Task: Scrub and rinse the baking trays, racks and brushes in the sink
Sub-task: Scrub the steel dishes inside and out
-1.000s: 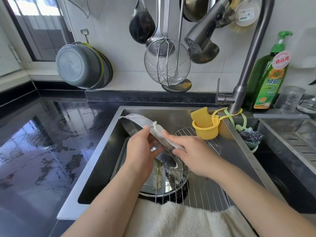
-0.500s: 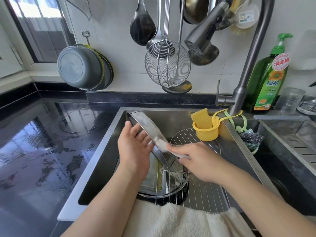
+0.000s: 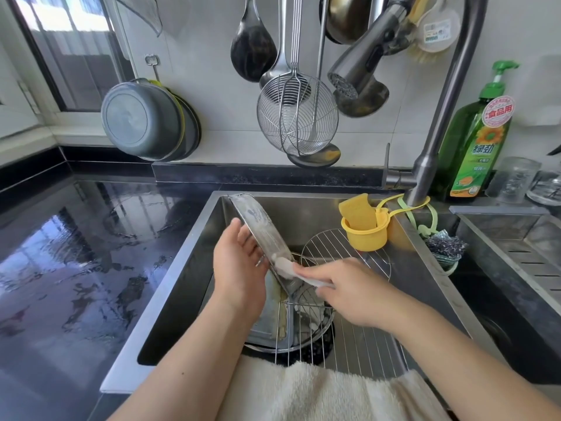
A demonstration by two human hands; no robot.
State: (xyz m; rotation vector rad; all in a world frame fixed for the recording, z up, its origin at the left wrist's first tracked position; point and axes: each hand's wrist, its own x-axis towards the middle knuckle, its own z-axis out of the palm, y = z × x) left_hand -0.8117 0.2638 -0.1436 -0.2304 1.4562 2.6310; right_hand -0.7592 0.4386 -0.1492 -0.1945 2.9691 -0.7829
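Left hand gripping tilted tray, right hand fingers pressing cloth against it

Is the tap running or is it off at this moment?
Off. No water falls from the spray head, which hangs above the sink.
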